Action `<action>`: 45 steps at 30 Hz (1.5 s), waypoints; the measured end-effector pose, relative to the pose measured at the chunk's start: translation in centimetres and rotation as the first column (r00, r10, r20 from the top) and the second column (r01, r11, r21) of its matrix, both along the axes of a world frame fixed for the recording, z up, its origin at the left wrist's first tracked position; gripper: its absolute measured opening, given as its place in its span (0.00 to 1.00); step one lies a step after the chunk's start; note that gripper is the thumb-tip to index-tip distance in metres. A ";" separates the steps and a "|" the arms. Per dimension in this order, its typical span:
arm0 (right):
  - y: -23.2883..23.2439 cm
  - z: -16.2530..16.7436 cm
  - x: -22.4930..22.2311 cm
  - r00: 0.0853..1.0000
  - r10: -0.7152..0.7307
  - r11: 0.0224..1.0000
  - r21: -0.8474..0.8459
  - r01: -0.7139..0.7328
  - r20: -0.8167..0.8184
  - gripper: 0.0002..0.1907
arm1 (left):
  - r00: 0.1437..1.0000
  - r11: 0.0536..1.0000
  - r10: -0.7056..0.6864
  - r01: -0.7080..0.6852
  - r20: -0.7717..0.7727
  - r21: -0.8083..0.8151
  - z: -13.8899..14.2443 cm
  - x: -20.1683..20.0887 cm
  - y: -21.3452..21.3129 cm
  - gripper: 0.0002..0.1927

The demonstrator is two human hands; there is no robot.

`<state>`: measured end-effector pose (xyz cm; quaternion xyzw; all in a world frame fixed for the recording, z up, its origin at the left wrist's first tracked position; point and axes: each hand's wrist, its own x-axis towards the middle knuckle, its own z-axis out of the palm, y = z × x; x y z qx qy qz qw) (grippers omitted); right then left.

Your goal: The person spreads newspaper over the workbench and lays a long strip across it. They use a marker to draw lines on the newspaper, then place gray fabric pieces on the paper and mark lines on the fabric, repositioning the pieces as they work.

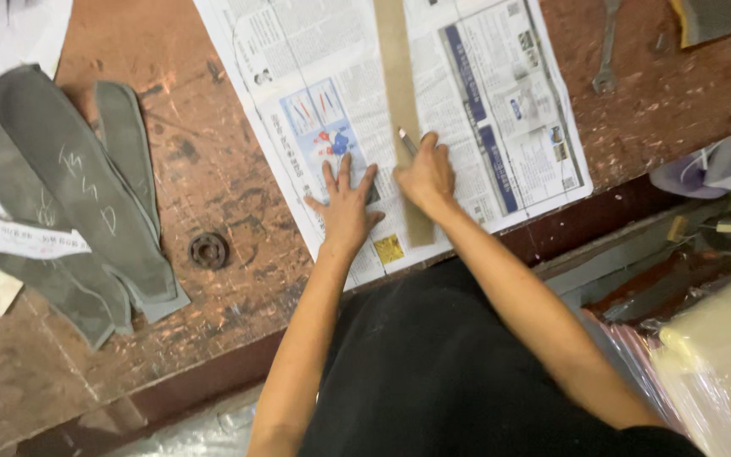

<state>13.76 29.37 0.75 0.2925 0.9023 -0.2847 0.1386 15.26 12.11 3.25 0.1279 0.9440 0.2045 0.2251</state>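
The only view comes from the person's head, looking steeply down over both forearms onto the workbench [213, 169]. It sits close, at arm's reach, facing the spread newspaper [484, 93], with the bench's near edge crossing low.

On the table there are one open newspaper [467, 110], one long cardboard strip [401, 101], one wrench [607, 51], one small round metal part [209, 250], and several grey sole-shaped pieces [69, 186].

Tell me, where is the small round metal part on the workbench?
In the head view, the round metal part lies on the brown workbench, left of the left hand and just right of the grey sole-shaped pieces.
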 end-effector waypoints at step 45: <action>18.6 -2.3 -3.4 0.990 -0.138 -0.158 -0.987 -0.003 0.019 0.32 | 0.791 0.842 0.540 -0.518 -0.287 0.154 -3.8 0.7 8.4 0.26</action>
